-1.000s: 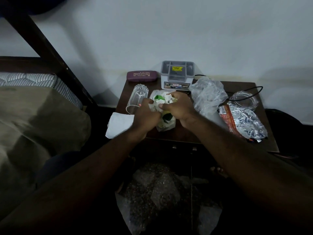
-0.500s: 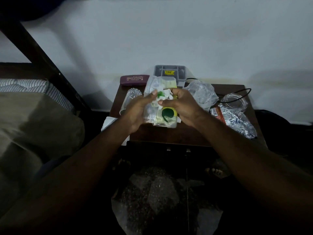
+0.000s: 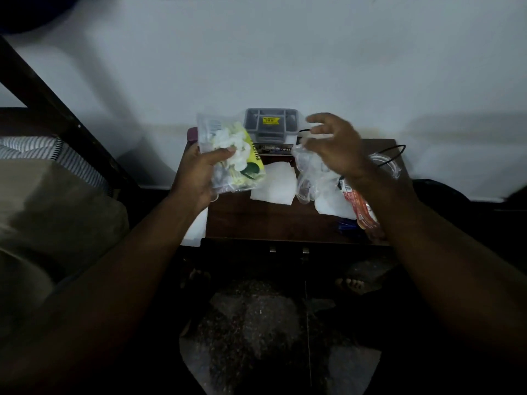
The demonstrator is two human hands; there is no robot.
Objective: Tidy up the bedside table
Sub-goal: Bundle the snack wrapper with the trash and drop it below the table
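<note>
My left hand holds a clear plastic packet stuffed with white crumpled paper and a yellow-green wrapper, lifted above the left part of the dark wooden bedside table. My right hand hovers open, fingers spread, just above a crumpled clear plastic bag lying on the table's right half. A white tissue lies flat in the middle of the table.
A grey plastic box with a yellow sticker stands at the back against the wall. A red and silver foil wrapper, a black cable and a clear round dish lie at the right. The bed is at the left.
My right hand has let go of the packet and moved right over the clear bag. My left hand has raised the packet up and to the left.
</note>
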